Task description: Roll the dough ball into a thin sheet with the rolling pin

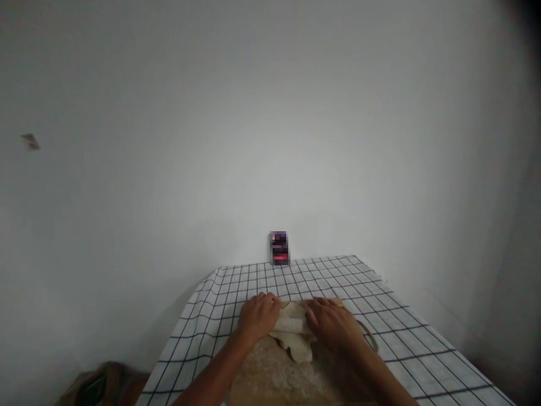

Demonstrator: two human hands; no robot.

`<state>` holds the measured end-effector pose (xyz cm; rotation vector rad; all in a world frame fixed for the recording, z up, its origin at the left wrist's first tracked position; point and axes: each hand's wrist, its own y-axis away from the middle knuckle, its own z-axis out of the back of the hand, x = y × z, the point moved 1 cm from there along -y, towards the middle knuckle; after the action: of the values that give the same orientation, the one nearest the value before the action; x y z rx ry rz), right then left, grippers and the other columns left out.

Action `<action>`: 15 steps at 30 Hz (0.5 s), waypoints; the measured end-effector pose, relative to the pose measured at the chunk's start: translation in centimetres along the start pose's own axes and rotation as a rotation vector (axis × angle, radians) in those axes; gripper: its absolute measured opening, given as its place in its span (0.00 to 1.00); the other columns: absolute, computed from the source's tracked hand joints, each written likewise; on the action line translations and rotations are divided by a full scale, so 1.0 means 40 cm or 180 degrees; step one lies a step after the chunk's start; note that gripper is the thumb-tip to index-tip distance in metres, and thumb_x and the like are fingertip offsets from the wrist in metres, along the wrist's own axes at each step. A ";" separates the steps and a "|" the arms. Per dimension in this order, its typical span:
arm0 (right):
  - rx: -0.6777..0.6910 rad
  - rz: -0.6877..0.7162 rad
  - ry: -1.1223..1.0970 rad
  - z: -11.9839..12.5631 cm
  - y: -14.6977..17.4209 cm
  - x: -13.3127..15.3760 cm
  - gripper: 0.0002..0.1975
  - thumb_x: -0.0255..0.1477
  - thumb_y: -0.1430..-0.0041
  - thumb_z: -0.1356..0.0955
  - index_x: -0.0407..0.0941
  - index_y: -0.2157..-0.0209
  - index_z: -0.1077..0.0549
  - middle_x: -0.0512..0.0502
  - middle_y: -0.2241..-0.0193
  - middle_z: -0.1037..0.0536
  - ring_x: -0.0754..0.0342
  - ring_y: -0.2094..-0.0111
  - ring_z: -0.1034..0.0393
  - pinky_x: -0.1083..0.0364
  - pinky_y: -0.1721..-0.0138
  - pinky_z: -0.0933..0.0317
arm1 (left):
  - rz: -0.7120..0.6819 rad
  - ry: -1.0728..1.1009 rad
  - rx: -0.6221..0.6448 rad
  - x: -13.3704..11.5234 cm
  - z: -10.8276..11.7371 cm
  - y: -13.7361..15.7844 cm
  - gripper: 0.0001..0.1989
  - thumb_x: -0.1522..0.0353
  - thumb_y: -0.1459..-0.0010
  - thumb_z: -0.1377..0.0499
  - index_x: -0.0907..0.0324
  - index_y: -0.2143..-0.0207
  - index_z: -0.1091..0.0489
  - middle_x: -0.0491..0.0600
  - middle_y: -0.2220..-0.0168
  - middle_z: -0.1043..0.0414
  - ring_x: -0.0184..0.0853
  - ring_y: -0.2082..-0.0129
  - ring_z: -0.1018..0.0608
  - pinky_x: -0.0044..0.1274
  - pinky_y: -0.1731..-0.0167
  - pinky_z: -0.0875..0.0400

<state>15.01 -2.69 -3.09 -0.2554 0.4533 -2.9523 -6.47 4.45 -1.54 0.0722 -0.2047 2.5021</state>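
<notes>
A pale, floppy sheet that looks like dough (pixel 299 347) lies on a worn wooden board (pixel 274 372). Its near edge is ragged, with a gap in it, and a thicker rolled band runs crosswise between my hands. My left hand (pixel 260 314) is curled over the left end of this band. Over the right end bends my right hand (pixel 332 320), knuckles up. Both palms are hidden, and whether a rolling pin lies inside the band I cannot tell.
The board rests on a table with a white, black-checked cloth (pixel 203 338). A thin loop (pixel 369 336) sticks out at the board's right. A dark, pixelated upright object (pixel 279 248) stands at the far edge against a white wall (pixel 270 141). A brownish item (pixel 99 386) sits low at left.
</notes>
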 end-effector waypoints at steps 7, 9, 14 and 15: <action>0.0330 -0.0427 -0.0181 0.009 -0.069 -0.016 0.19 0.34 0.28 0.42 0.46 0.53 0.22 0.38 0.50 0.18 0.41 0.47 0.25 0.47 0.50 0.36 | 0.0095 0.0377 0.0172 0.022 0.012 -0.053 0.23 0.60 0.24 0.57 0.54 0.46 0.24 0.56 0.49 0.21 0.45 0.44 0.23 0.34 0.43 0.32; 0.0367 -0.0646 -0.0247 0.010 -0.108 -0.031 0.22 0.36 0.27 0.44 0.44 0.55 0.21 0.36 0.53 0.17 0.42 0.51 0.23 0.48 0.53 0.35 | 0.0333 0.0446 0.0175 0.023 0.024 -0.087 0.30 0.55 0.24 0.62 0.57 0.51 0.22 0.57 0.54 0.19 0.45 0.50 0.19 0.33 0.48 0.29; 0.0382 -0.0947 -0.0291 0.000 -0.168 -0.057 0.24 0.36 0.28 0.45 0.42 0.56 0.21 0.35 0.51 0.18 0.43 0.51 0.22 0.50 0.57 0.34 | 0.0798 0.0664 0.0122 0.015 0.051 -0.133 0.44 0.51 0.26 0.71 0.61 0.64 0.19 0.59 0.62 0.17 0.44 0.56 0.17 0.31 0.51 0.28; 0.0381 -0.0951 -0.0283 0.000 -0.171 -0.058 0.24 0.36 0.28 0.45 0.42 0.56 0.20 0.34 0.51 0.18 0.43 0.51 0.22 0.50 0.57 0.34 | 0.0855 0.0684 0.0120 0.012 0.055 -0.133 0.42 0.51 0.26 0.69 0.61 0.63 0.19 0.59 0.61 0.17 0.44 0.55 0.17 0.31 0.51 0.29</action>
<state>16.48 4.16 -1.32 -0.4763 0.2439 -3.2245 -3.72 8.62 1.36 -0.2222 -0.0819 2.7563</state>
